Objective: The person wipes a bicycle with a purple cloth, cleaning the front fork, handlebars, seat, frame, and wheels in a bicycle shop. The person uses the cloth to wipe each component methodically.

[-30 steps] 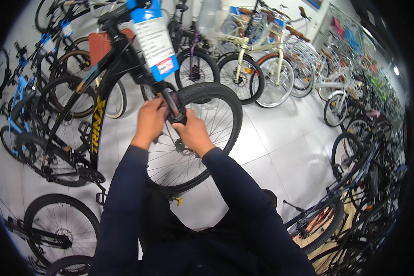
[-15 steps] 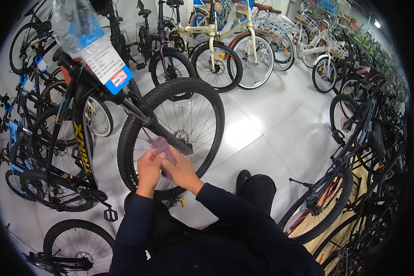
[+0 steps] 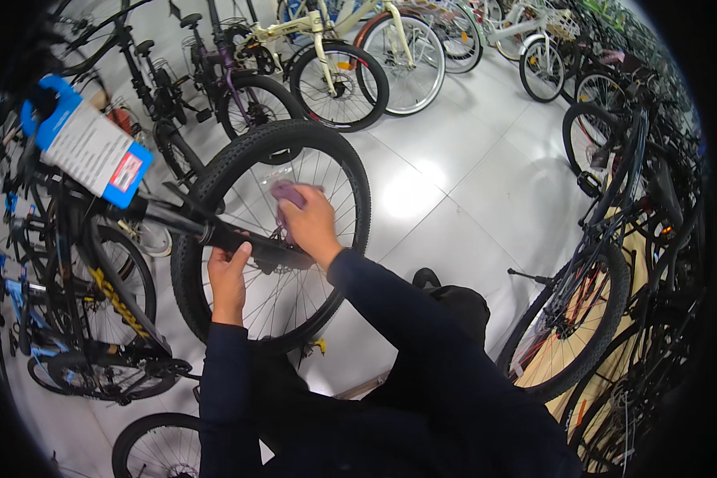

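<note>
A black bicycle with yellow lettering [image 3: 113, 296] leans in front of me, its knobby front wheel [image 3: 190, 263] turned toward me. My left hand [image 3: 229, 275] is closed round the black fork leg [image 3: 247, 245], the thumb on top. Bunched in my right hand [image 3: 312, 223] is a purple cloth [image 3: 285, 193], held over the spokes just beyond the fork leg, near the hub. Whether the cloth touches the spokes I cannot tell. From the handlebar area hangs a blue and white tag [image 3: 95, 147], left of the fork.
Several folding and city bicycles stand along the far side, among them a cream one [image 3: 320, 48]. At the right is a dark bicycle [image 3: 570, 319] with more packed behind it. A small yellow object [image 3: 319, 346] lies below the wheel on pale floor tiles [image 3: 454, 199].
My hands have parted: the left has moved onto the fork leg, the right has carried the cloth up over the spokes. The whole view has shifted, with the tag now lower left.
</note>
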Motion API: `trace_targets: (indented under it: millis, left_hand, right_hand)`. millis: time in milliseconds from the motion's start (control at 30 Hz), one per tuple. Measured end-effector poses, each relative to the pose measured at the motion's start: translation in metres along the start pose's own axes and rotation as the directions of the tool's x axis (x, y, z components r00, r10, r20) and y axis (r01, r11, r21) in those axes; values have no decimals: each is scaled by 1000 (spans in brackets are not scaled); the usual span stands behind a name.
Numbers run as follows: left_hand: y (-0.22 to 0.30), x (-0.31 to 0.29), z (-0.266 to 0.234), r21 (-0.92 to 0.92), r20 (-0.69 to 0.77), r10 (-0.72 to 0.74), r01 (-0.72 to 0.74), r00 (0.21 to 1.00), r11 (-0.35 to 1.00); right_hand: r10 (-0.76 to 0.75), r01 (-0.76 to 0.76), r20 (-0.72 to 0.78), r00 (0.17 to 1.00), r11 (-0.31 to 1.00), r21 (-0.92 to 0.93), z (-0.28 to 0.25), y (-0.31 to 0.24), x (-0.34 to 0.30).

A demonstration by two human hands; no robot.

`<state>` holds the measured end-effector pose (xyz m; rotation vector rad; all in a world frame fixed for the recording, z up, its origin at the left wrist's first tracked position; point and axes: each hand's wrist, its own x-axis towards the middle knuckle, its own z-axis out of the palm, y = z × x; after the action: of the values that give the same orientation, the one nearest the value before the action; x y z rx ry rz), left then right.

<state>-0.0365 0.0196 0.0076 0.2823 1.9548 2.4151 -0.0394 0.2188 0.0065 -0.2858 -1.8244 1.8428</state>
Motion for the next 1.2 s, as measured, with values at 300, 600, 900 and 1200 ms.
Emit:
trace_targets:
  millis: [300,600,900,1200]
  left_hand:
    - [-13,12,10,-43,105,-71,75,992,996]
    - [0,5,15,-36,76,-128,131,989,991]
    - [2,3,17,41,94,-96,93,991,995]
    - [2,3,19,24,74,-96,95,993,995]
  right_hand:
    - [-585,518,19,810,701,-490,-4,60,136]
    - [-371,250,-156,915,827,-503,-95,219,135]
    - [306,-204,-113,945,285,-937,-128,363,2]
    - [723,-48,197,663,303,-952,-29,398,-188]
